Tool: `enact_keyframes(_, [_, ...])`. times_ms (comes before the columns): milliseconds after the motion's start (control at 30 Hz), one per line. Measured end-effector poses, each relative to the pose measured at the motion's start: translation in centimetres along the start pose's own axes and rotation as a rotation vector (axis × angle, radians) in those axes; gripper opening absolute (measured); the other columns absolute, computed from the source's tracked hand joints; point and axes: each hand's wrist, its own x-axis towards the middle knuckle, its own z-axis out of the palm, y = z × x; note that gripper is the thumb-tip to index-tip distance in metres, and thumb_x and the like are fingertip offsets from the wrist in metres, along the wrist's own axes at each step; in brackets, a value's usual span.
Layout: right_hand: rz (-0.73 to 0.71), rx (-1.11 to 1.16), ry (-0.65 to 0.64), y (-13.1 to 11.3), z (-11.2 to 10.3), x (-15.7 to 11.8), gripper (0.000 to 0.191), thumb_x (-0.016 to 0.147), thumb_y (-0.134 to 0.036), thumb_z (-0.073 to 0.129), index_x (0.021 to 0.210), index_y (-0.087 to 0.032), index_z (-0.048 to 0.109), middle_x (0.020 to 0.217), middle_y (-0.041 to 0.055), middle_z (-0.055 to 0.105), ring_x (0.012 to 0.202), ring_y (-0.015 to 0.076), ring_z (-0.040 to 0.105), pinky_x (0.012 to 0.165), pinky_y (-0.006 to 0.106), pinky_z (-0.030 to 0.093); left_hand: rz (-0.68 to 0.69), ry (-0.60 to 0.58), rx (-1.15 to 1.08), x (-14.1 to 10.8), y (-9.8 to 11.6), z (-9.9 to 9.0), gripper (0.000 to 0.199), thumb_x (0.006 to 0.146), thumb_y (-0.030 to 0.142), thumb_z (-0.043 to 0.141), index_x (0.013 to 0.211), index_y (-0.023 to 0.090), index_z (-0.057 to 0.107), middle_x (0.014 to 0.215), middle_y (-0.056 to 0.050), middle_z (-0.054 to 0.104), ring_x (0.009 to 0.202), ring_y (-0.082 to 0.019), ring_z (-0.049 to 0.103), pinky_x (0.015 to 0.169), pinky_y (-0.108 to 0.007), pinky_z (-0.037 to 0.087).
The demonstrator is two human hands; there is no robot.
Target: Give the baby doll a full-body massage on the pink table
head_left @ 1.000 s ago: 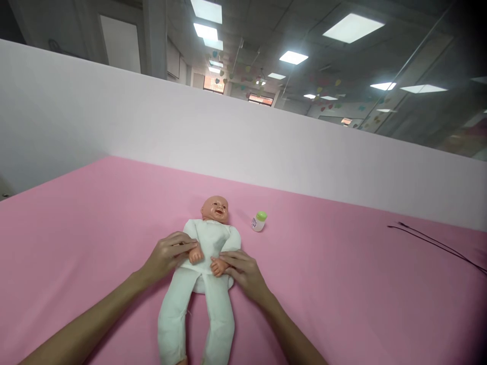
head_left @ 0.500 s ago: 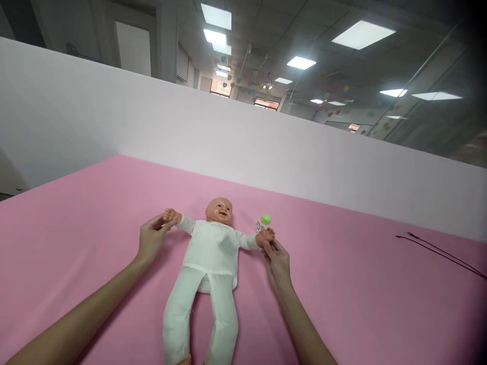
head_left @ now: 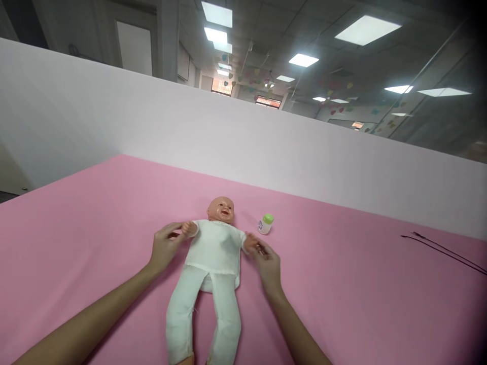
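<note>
the left grip (head_left: 165, 248) and right grip (head_left: 267, 266), curled and slightly open, are at the small hands of a white-clothed plastic baby doll (head_left: 215, 248), clamped or not i cannot tell, with a green-capped white bottle (head_left: 265, 224) just beside its head.

green-capped bottle (head_left: 265, 223), black wire (head_left: 437, 252) (pink sheet (head_left: 342, 304))

Feet: those of the doll (head_left: 213, 248) cut off by the bottom edge.
Doll's hands (head_left: 187, 228): partly hidden by the left hand (head_left: 165, 248) and right hand (head_left: 266, 266).
Arms (head_left: 83, 319): cut off below the doll.
Label (head_left: 261, 224): print too small to read, beside the doll.
Cord (head_left: 441, 252): cut off by the right edge, well right of the doll.
</note>
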Motion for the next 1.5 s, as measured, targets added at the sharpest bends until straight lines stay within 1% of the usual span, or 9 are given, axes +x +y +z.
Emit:
enact_keyframes(133, [0.265,0.286,0.315,2.1,-2.7,2.5,0.033,0.074,-0.049,0.081,0.093,-0.022,0.075,0.073,0.0010,0.069,0.058,0.0140,0.056,0.055,0.028,0.051,-0.338,0.290,-0.202,2.0,-1.4,-1.4,0.040,0.076,0.051,0.080,0.091,0.014,0.075,0.087,-0.009,0.074,0.079,-0.022,0.068,0.070,-0.032,0.054])
enact_keyframes(267, [0.299,0.304,0.344,2.2,-4.1,3.4,0.031,0.070,-0.049,0.082,0.083,-0.023,0.073,0.062,-0.0010,0.061,0.051,0.0136,0.050,0.048,0.028,0.048,-0.403,0.359,-0.265,2.9,-1.6,-2.1,0.042,0.072,0.051,0.083,0.090,0.013,0.076,0.088,-0.008,0.074,0.082,-0.021,0.067,0.074,-0.032,0.055])
enact_keyframes(433, [0.013,0.067,0.115,-0.9,-2.0,1.4,0.040,0.078,-0.044,0.082,0.111,-0.022,0.074,0.101,0.0067,0.076,0.086,0.0215,0.069,0.077,0.034,0.058,-0.023,0.113,-0.022,1.1,0.4,-1.0,0.024,0.085,0.041,0.075,0.099,0.021,0.079,0.100,-0.007,0.078,0.087,-0.022,0.069,0.074,-0.031,0.055])
enact_keyframes(600, [-0.430,-0.342,-0.449,-1.3,0.8,-1.6,0.026,0.094,-0.027,0.066,0.119,-0.028,0.074,0.119,0.0073,0.076,0.109,0.0250,0.070,0.097,0.042,0.056,0.580,-0.359,0.190,-0.9,0.4,0.4,0.019,0.097,0.026,0.063,0.109,0.026,0.078,0.104,-0.008,0.079,0.097,-0.022,0.072,0.081,-0.036,0.058])
enact_keyframes(733, [-0.545,-0.419,-0.557,-0.3,1.4,-2.2,0.030,0.097,-0.023,0.061,0.125,-0.029,0.072,0.121,0.0075,0.075,0.109,0.0240,0.071,0.096,0.041,0.057,0.737,-0.446,0.287,-0.9,-0.2,0.6,0.024,0.098,0.020,0.060,0.116,0.026,0.074,0.105,-0.008,0.079,0.098,-0.022,0.072,0.081,-0.036,0.059])
enact_keyframes(967, [-0.074,-0.089,0.101,-0.8,-0.9,0.7,0.045,0.085,-0.045,0.075,0.122,-0.022,0.067,0.121,0.0108,0.073,0.100,0.0241,0.071,0.078,0.033,0.059,0.173,-0.038,0.172,1.4,-0.3,-1.6,0.056,0.095,0.041,0.064,0.147,0.027,0.050,0.115,-0.009,0.073,0.097,-0.022,0.071,0.079,-0.033,0.057])
enact_keyframes(1100, [0.166,0.060,0.346,0.1,-3.9,2.9,0.068,0.073,-0.053,0.082,0.128,-0.021,0.060,0.077,-0.0003,0.071,0.059,0.0142,0.060,0.051,0.023,0.046,-0.063,0.116,0.245,3.3,-1.4,-3.7,0.068,0.094,0.053,0.057,0.153,0.024,0.040,0.108,-0.008,0.072,0.090,-0.023,0.069,0.074,-0.033,0.054])
enact_keyframes(1267, [0.315,-0.171,0.291,2.7,-7.4,4.3,0.058,0.061,-0.066,0.081,0.088,-0.016,0.069,0.047,-0.0067,0.050,0.044,0.0130,0.043,0.044,0.025,0.031,-0.169,0.053,0.750,4.4,-3.2,-5.4,0.043,0.095,0.052,0.045,0.108,0.018,0.069,0.085,-0.011,0.071,0.085,-0.031,0.064,0.071,-0.038,0.043])
enact_keyframes(1500, [0.229,-0.767,0.090,2.7,-9.0,4.1,0.052,0.082,-0.067,0.053,0.074,-0.020,0.074,0.085,0.0126,0.075,0.085,0.0321,0.068,0.072,0.039,0.046,-0.151,0.053,1.050,3.9,-4.7,-5.5,0.043,0.094,0.046,0.043,0.093,0.018,0.075,0.105,-0.020,0.070,0.103,-0.040,0.057,0.083,-0.049,0.040])
